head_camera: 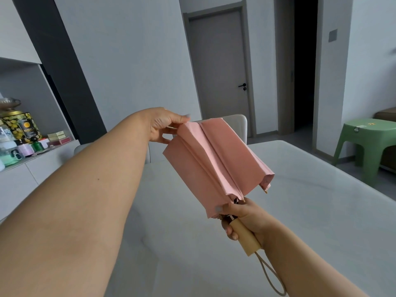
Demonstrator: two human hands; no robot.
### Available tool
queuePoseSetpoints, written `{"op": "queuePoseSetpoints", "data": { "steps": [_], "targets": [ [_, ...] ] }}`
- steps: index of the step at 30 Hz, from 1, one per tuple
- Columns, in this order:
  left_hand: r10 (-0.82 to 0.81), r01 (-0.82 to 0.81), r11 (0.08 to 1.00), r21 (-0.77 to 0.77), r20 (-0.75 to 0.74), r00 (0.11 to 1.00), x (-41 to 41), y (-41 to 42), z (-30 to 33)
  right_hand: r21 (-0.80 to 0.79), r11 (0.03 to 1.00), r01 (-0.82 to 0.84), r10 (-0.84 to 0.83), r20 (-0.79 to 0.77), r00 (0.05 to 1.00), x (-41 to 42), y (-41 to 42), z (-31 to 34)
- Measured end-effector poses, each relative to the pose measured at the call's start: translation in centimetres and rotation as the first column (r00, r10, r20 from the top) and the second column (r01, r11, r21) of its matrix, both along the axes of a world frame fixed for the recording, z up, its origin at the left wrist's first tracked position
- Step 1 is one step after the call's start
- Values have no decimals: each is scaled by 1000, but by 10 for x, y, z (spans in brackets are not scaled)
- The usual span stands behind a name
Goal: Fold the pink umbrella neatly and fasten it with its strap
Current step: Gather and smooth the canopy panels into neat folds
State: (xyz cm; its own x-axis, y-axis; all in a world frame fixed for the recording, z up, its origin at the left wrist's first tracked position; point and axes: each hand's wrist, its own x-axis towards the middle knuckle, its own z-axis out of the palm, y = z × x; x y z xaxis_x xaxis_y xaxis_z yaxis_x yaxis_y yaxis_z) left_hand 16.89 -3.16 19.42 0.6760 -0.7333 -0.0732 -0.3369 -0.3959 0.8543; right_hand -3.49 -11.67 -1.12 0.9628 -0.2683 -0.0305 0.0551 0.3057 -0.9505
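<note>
The pink umbrella (214,161) is collapsed and held in the air above the table, its canopy hanging in loose flat pleats, top end pointing away from me. My right hand (242,217) grips the beige wooden handle (246,239), thumb pressed on the canopy's lower edge. A beige wrist loop (273,277) dangles from the handle. My left hand (165,125) is stretched forward and pinches the far upper corner of a canopy pleat. The fastening strap is not visible.
A pale glossy table (300,221) lies below the umbrella. A white chair back (237,123) stands behind its far edge. A sideboard with tins and bottles (21,136) is at the left, a green plastic stool (368,142) at the right.
</note>
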Motion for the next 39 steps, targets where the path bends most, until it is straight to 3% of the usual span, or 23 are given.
{"op": "queuePoseSetpoints", "data": {
  "steps": [9, 18, 29, 34, 39],
  "targets": [
    [-101, 101, 995, 27, -13, 995, -1, 5, -1, 15, 1000, 0, 0, 0, 1000, 0, 0, -1],
    [-92, 87, 993, 79, 64, 994, -8, 1, -3, -15, 1000, -20, 20, -10, 1000, -1, 2, 0],
    [-6, -2, 999, -50, -146, 989, -11, 1, -2, -8, 1000, -15, 15, -12, 1000, -1, 0, 0],
    [87, -86, 996, -15, 46, 995, -8, -2, -2, -5, 1000, -24, 24, -12, 1000, -1, 1, 0],
    [9, -15, 998, 60, 94, 996, -9, 8, 2, 2, 1000, -20, 20, -21, 1000, -1, 1, -1]
  ]
}}
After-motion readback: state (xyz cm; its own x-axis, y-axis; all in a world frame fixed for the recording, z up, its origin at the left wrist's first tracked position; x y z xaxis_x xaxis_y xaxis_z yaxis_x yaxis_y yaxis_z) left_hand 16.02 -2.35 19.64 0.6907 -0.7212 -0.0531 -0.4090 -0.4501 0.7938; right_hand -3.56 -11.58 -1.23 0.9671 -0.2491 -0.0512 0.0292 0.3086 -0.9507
